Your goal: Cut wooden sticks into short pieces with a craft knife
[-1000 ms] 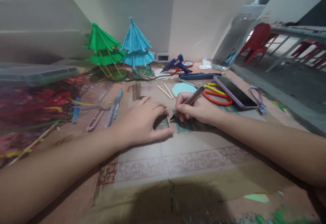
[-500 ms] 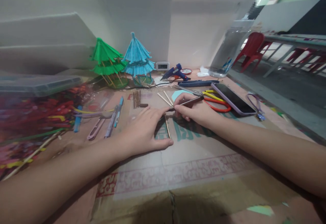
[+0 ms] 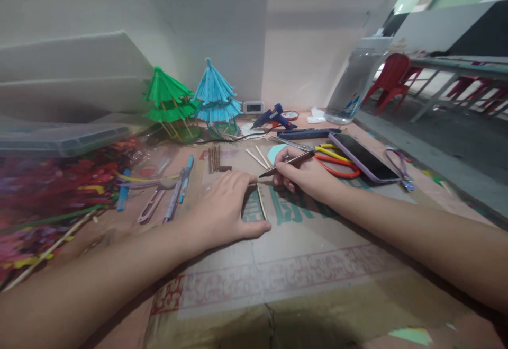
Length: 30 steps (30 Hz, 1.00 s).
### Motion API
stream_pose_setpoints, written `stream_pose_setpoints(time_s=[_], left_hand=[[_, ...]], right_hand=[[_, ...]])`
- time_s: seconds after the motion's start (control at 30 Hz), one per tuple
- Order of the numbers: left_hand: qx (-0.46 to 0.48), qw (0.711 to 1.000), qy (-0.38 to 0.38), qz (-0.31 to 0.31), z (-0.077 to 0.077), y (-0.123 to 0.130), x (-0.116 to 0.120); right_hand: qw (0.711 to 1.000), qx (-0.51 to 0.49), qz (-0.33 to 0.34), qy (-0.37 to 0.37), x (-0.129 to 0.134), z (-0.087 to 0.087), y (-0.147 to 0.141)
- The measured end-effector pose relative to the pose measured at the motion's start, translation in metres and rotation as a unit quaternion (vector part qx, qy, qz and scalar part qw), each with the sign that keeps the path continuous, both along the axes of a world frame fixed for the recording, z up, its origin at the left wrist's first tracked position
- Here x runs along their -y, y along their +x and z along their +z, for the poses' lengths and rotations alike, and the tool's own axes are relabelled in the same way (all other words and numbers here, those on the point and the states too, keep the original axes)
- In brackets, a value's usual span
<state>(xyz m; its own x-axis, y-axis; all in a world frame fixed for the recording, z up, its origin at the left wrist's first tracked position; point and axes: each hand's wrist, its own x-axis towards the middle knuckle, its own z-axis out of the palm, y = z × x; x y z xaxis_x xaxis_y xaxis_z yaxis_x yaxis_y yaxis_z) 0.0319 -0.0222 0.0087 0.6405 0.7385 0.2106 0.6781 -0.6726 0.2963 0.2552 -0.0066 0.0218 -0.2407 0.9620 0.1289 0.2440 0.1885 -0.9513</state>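
My left hand (image 3: pixel 226 203) rests on the cardboard, its thumb and fingertips at the two ends of a thin wooden stick (image 3: pixel 261 202), holding it between them. My right hand (image 3: pixel 296 171) grips a dark brown pen (image 3: pixel 288 164), whose tip points left, just beyond the stick's far end and close to my left fingertips. Two pale sticks (image 3: pixel 257 158) lie just behind the pen. Several brown sticks (image 3: pixel 214 158) stand side by side farther left, with a short dark brown piece (image 3: pixel 225 168) beside them.
Green (image 3: pixel 169 95) and blue (image 3: pixel 216 92) tiered paper roofs on sticks stand at the back. Behind my right hand are a glue gun (image 3: pixel 273 117), scissors (image 3: pixel 337 166) and a phone (image 3: pixel 363 157). Pens (image 3: pixel 186 179) and a colourful pile (image 3: pixel 87 190) lie left; a clear bottle (image 3: pixel 355 81) stands back right.
The pen's tip has moved slightly left and down, coming away from over my left fingertips. My left hand stays around the stick. The view has tilted slightly up.
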Motion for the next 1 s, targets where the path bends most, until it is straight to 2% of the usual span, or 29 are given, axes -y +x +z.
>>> stream_pose_setpoints(time_s=[0.33, 0.73, 1.0], left_hand=[[-0.061, 0.993, 0.071, -0.068, 0.006, -0.0026, 0.0032], [-0.078, 0.99, 0.086, -0.074, 0.0072, -0.002, 0.002], [-0.07, 0.99, 0.097, -0.078, 0.0064, -0.0018, 0.0024]], right_hand=[[1.0, 0.009, 0.01, -0.008, -0.0048, -0.0076, 0.0], [0.999, 0.029, 0.011, -0.018, -0.0034, -0.0027, -0.0008], [0.999, 0.028, 0.025, -0.013, -0.0056, -0.0055, 0.0018]])
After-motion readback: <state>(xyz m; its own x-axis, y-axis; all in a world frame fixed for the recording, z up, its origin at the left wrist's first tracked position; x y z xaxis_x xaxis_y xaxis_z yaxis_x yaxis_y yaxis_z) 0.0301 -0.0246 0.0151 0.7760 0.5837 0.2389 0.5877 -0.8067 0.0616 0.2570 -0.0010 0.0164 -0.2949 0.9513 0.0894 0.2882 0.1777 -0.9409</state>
